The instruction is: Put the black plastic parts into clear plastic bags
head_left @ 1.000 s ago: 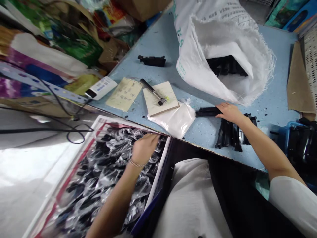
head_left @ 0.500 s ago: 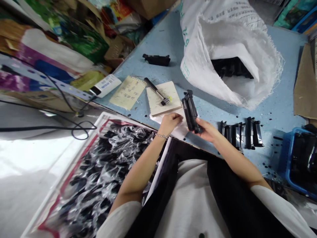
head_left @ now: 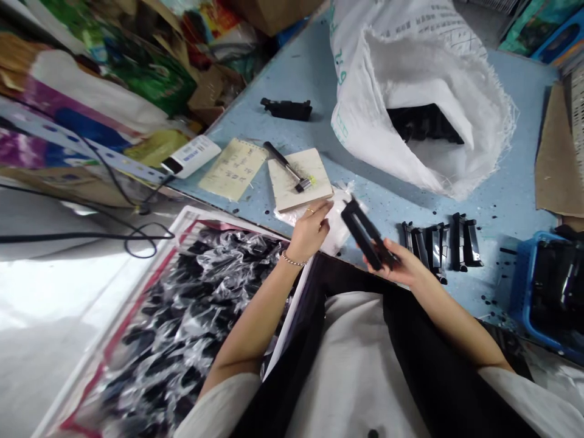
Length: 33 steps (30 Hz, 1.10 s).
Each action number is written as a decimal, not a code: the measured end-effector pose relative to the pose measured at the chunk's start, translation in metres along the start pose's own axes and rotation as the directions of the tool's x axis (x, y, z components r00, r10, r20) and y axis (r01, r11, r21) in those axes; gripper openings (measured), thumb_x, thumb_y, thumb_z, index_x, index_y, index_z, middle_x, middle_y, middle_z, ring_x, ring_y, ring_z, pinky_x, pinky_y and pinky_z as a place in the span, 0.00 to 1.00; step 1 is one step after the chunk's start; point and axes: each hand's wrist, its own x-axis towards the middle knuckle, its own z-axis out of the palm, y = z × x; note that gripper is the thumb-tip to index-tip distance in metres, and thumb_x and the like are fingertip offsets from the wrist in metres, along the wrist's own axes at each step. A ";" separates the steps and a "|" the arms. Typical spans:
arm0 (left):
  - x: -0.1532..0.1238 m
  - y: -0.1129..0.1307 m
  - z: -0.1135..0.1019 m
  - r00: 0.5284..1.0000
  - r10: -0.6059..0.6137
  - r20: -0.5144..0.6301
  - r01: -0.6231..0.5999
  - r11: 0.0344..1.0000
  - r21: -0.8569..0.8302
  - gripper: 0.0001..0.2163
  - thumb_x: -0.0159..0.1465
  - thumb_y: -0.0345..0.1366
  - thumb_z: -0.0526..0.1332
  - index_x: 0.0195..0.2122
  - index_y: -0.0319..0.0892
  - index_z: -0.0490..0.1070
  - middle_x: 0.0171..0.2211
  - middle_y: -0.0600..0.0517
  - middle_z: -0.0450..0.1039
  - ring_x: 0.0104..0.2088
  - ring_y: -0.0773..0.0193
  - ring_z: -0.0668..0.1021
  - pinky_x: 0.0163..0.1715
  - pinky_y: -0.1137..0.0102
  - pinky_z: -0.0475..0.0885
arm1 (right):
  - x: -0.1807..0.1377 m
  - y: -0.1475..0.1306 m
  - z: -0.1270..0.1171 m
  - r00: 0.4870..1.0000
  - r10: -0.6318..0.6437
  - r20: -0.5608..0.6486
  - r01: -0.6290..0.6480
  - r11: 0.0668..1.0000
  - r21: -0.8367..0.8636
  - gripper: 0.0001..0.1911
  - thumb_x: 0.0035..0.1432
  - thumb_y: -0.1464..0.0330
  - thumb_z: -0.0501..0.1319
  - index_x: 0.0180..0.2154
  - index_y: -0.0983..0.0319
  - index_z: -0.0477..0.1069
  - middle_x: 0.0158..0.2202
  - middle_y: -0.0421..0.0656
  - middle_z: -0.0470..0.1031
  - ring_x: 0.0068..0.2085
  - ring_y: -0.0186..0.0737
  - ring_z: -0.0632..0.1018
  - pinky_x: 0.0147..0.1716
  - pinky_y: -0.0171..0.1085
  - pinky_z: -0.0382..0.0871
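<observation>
My right hand (head_left: 400, 266) grips a long black plastic part (head_left: 364, 234) by its lower end, tilted above the table's front edge. My left hand (head_left: 311, 230) has its fingers stretched out over thin clear plastic bags (head_left: 338, 226), apart from the part and with nothing visible in it. Behind that hand, a small hammer (head_left: 292, 170) lies across a pale block (head_left: 322, 176). Several similar black parts (head_left: 438, 243) lie side by side to the right of my right hand.
A white woven sack (head_left: 351, 115) holds more black parts. To its left lies a single black part (head_left: 287, 109). A handwritten note (head_left: 235, 167) and a white device (head_left: 196, 157) sit at the left edge. A crate of bagged parts (head_left: 205, 304) stands below; a blue basket (head_left: 520, 286) is far right.
My right hand has moved right and toward me, turning the black part so a slot between its two sides shows. My left hand's curled fingers have straightened out over the bags.
</observation>
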 end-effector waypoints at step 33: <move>-0.184 -0.040 -0.171 0.859 -0.482 0.172 0.362 0.810 0.462 0.13 0.58 0.46 0.57 0.35 0.46 0.77 0.37 0.48 0.81 0.38 0.49 0.83 0.42 0.54 0.81 | 0.045 -0.002 0.022 0.878 -0.407 -0.254 -0.103 0.356 -0.929 0.19 0.69 0.53 0.57 0.32 0.58 0.72 0.29 0.44 0.79 0.32 0.45 0.80 0.38 0.43 0.72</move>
